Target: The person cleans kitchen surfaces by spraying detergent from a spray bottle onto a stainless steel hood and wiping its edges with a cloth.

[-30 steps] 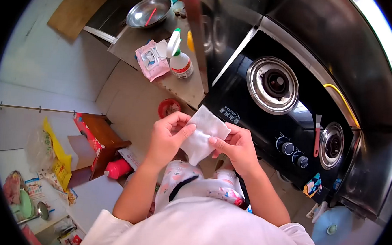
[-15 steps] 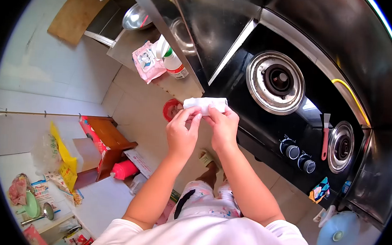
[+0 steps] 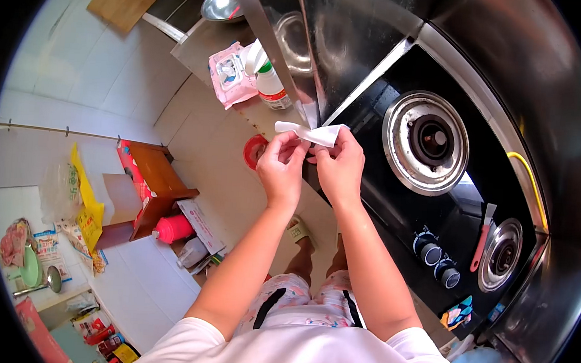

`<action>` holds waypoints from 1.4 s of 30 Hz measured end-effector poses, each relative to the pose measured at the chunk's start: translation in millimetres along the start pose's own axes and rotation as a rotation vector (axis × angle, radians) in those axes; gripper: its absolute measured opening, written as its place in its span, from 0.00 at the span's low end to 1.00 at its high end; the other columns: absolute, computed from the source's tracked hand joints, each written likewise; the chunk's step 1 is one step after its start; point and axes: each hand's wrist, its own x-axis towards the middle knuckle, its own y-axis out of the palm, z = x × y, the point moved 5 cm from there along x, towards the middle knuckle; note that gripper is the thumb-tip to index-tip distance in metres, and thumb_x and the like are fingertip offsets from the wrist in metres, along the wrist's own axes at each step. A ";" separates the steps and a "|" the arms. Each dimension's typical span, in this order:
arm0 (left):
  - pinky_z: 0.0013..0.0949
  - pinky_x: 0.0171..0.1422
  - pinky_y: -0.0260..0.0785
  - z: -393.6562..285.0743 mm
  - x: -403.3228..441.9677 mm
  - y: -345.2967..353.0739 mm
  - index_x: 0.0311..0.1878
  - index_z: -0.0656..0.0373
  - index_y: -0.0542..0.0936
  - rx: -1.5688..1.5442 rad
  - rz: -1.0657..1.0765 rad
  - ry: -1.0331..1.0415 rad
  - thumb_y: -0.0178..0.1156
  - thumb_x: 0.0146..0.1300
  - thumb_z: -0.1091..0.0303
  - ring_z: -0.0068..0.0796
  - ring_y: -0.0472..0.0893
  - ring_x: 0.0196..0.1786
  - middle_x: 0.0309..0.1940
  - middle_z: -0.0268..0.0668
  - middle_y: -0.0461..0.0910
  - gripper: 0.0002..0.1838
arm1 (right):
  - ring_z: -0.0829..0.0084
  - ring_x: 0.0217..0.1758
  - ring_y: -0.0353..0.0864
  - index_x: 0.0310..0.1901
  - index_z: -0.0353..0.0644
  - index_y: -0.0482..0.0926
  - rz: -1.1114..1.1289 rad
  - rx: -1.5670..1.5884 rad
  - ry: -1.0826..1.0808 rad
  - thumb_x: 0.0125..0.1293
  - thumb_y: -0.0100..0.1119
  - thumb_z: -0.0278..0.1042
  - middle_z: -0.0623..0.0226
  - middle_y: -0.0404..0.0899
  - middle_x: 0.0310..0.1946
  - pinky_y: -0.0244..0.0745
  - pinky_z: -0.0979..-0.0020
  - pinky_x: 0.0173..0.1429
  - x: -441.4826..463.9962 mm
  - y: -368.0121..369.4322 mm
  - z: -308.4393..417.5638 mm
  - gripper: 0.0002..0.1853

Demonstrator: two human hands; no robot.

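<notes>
A white wipe (image 3: 323,136) is stretched between my two hands in front of the stove's near left corner. My left hand (image 3: 282,173) pinches its left part between thumb and fingers. On the other side, my right hand (image 3: 339,174) grips the right part, and some of its fingers are hidden behind the wipe. The wipe is pinched narrow in the middle, with its ends flaring out. Just beyond my hands, a pink wipes pack (image 3: 230,75) and a white spray bottle (image 3: 270,84) with a green collar stand on the side counter.
Right of my hands is the black gas stove (image 3: 382,207) with a large burner (image 3: 426,142), a smaller burner (image 3: 501,255) and a red-handled scraper (image 3: 482,238). A red bin (image 3: 255,151) is on the floor. To the left stands a wooden cabinet (image 3: 164,180); a metal bowl (image 3: 223,4) sits at the back.
The wipe has gone from a flat folded strip to a bunched shape with flared ends. Both hands still hold it. The view has shifted, so the stove sits lower in it.
</notes>
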 end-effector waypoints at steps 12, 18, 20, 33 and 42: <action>0.33 0.38 0.74 3.9 -10.5 24.0 0.43 0.60 0.85 0.351 -0.381 0.209 0.63 0.56 0.73 0.39 0.84 0.30 0.31 0.47 0.83 0.11 | 0.46 0.41 0.78 0.40 0.35 0.75 0.061 -0.297 -0.141 0.59 0.51 0.19 0.49 0.79 0.36 0.73 0.58 0.43 12.9 -2.2 2.1 0.08; 0.28 0.42 0.73 -15.6 -27.6 41.0 0.51 0.65 0.81 0.213 -0.457 0.052 0.59 0.64 0.73 0.19 0.81 0.35 0.38 0.46 0.86 0.13 | 0.66 0.60 0.76 0.56 0.29 0.74 0.380 0.249 0.215 0.49 0.39 0.08 0.54 0.78 0.54 0.66 0.70 0.66 -5.6 -7.1 23.7 0.29; 0.33 0.50 0.74 -19.7 -33.9 47.9 0.62 0.62 0.73 0.180 -0.347 0.079 0.53 0.67 0.73 0.40 0.83 0.49 0.53 0.51 0.78 0.20 | 0.68 0.70 0.64 0.62 0.25 0.67 0.302 0.406 0.110 0.46 0.38 0.07 0.52 0.67 0.65 0.54 0.70 0.73 -8.3 -13.4 41.7 0.35; 0.35 0.74 0.52 -5.9 -40.6 54.7 0.75 0.62 0.32 -0.098 0.202 0.126 0.46 0.56 0.88 0.43 0.59 0.72 0.71 0.55 0.53 0.47 | 0.65 0.66 0.68 0.65 0.25 0.62 0.431 0.334 0.353 0.50 0.41 0.12 0.51 0.68 0.63 0.60 0.71 0.70 -17.0 -5.2 28.7 0.34; 0.40 0.78 0.39 -18.0 -39.5 36.7 0.75 0.63 0.43 -0.050 0.185 0.113 0.38 0.48 0.94 0.47 0.41 0.78 0.75 0.56 0.40 0.46 | 0.65 0.63 0.71 0.64 0.26 0.64 0.491 0.291 0.403 0.51 0.43 0.13 0.55 0.72 0.59 0.64 0.71 0.67 -12.8 0.1 32.4 0.33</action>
